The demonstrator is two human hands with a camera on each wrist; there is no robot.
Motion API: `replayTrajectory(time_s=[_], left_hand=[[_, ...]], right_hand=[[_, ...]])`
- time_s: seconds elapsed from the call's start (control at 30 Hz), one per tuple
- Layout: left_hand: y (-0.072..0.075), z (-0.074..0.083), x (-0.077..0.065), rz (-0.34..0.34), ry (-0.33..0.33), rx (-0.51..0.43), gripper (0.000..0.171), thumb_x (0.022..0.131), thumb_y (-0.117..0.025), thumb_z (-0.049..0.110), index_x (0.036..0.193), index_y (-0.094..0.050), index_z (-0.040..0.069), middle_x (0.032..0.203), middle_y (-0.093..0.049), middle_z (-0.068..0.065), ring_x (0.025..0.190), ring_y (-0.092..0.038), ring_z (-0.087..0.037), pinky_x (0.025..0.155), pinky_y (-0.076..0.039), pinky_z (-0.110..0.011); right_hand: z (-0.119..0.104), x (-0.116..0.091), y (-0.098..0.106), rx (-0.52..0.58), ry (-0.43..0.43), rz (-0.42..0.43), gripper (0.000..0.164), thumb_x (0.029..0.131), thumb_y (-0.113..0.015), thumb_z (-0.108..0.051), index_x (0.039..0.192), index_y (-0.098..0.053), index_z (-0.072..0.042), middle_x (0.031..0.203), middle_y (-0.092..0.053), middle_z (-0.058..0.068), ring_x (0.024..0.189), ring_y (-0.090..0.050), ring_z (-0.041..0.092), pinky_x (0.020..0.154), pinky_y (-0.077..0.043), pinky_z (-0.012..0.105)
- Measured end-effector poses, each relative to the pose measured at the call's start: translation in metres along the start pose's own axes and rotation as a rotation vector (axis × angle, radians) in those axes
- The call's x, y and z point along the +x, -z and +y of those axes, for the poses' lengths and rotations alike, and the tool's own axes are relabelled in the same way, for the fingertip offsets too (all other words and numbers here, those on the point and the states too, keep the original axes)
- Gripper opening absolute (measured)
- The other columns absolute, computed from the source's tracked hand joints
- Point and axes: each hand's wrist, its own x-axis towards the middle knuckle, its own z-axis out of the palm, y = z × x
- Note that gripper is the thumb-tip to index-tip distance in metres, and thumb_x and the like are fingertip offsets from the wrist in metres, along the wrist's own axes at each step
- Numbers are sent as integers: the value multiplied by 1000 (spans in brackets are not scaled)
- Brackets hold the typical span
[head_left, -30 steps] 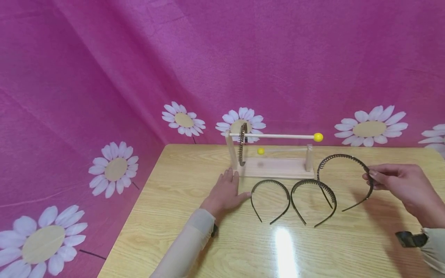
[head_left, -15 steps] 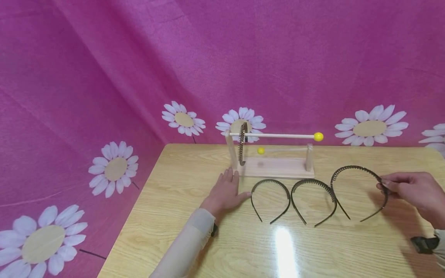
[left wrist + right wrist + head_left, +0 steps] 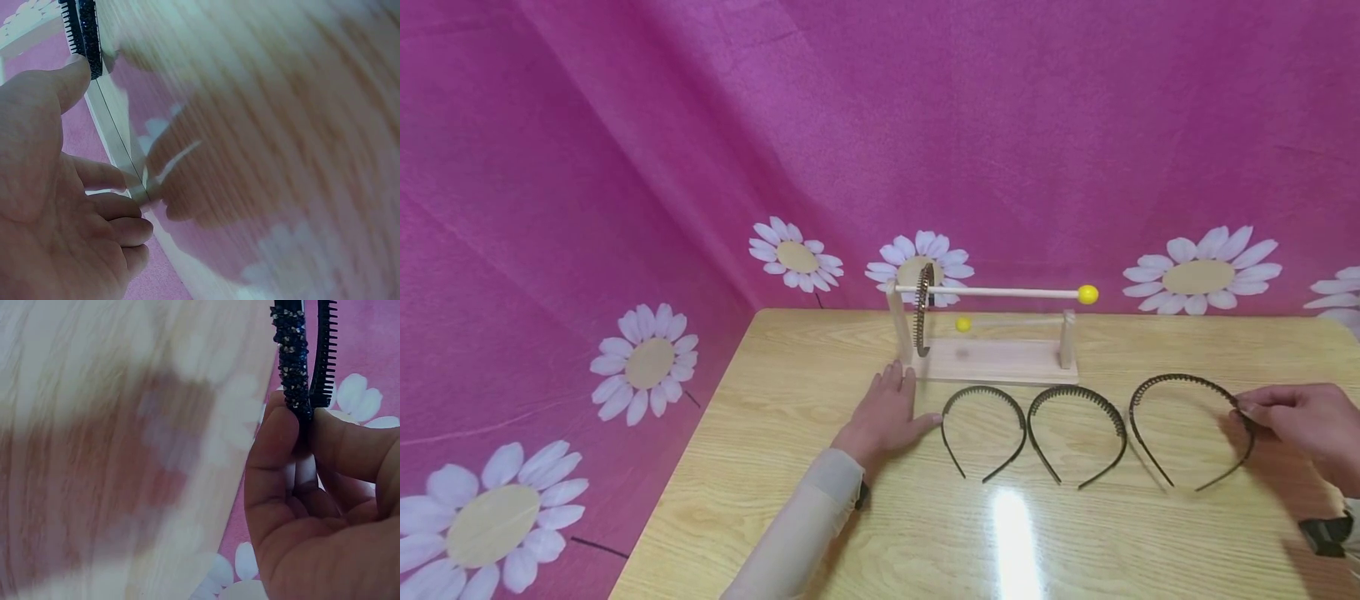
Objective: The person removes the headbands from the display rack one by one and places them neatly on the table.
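The right hand pinches the right side of a dark, toothed, arched headband, so it is the nearer one; the arch lies leftward of it, long axis near to far, tips near; contact with the pale wood-grain table is unclear; the left hand, fingers extended, rests by the pale wooden stand with yellow-ended rods, far and left of that headband.

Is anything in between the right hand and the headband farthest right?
Nothing visible is in between: the right hand pinches the rightmost headband by its side. The next headband lies to that headband's left.
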Motion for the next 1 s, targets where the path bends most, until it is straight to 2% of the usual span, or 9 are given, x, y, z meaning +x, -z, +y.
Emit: replayTrajectory(time_s=[0.1, 0.2, 0.3, 0.37, 0.47, 0.6, 0.73, 0.93, 1.0], left_hand=[[-1, 0, 0, -5, 7, -3, 95, 97, -43, 68, 157, -23, -3, 162, -13, -28, 151, -15, -37, 123, -12, -43], [-2, -1, 0, -11, 12, -8, 95, 97, -43, 68, 158, -22, -3, 162, -12, -28, 151, -13, -37, 123, -10, -43], [-2, -1, 0, -10, 10, -13, 95, 97, -43, 68, 158, -23, -3, 162, -12, -29, 151, -13, -37, 123, -10, -43], [-2, -1, 0, -5, 5, -14, 95, 97, -43, 67, 157, -23, -4, 162, -13, -29, 151, -14, -38, 123, -11, -44], [-2, -1, 0, 1, 0, -16, 95, 98, -44, 66, 157, -23, -4, 162, -14, -30, 150, -15, -38, 123, -11, -44], [-2, -1, 0, -3, 1, -17, 95, 98, -44, 66, 157, -23, -4, 162, -13, -30, 150, -14, -38, 123, -11, -44], [-2, -1, 0, -6, 1, -12, 95, 98, -43, 67, 157, -23, -4, 162, -13, -29, 151, -14, -38, 123, -10, -44], [-2, -1, 1, -6, 2, -7, 95, 97, -43, 67, 157, -23, -4, 162, -14, -29, 151, -14, -38, 123, -10, -44], [-1, -1, 1, -8, 3, -11, 95, 97, -43, 67, 157, -23, -4, 162, -14, -29, 151, -14, -38, 123, -10, -44]], right_hand=[[7, 1, 1, 13, 14, -5, 23, 99, -56, -4, 92, -76, 5, 74, -70, -11, 66, -59, -7, 58, -55, 19], [12, 3, 2, 9, 21, -8, 25, 98, -58, -5, 83, -78, -10, 73, -67, -19, 66, -58, -8, 58, -55, 19], [16, 5, 1, -19, 16, -2, 24, 98, -57, -5, 87, -78, -1, 75, -69, -13, 65, -58, -7, 57, -55, 21], [17, 6, 0, -52, 11, 8, 24, 98, -57, -4, 95, -73, 14, 77, -72, -3, 64, -57, -7, 56, -55, 23], [15, 5, -2, -83, 6, 21, 26, 98, -56, -2, 103, -66, 21, 81, -73, 10, 63, -54, -8, 56, -56, 24], [14, 4, -3, -122, 19, 30, 27, 97, -55, -2, 108, -65, 20, 84, -73, 16, 64, -50, -12, 55, -55, 22], [14, 5, -3, -195, 37, 51, 25, 96, -59, -5, 106, -69, 16, 85, -73, 18, 69, -49, -6, 55, -51, 21], [9, 1, -5, -302, 90, 97, 23, 94, -63, -9, 99, -74, 10, 83, -73, 18, 75, -59, 18, 63, -48, 39], [7, 0, -6, -317, 91, 105, 23, 94, -63, -9, 98, -74, 10, 84, -72, 19, 78, -61, 25, 63, -46, 41]])
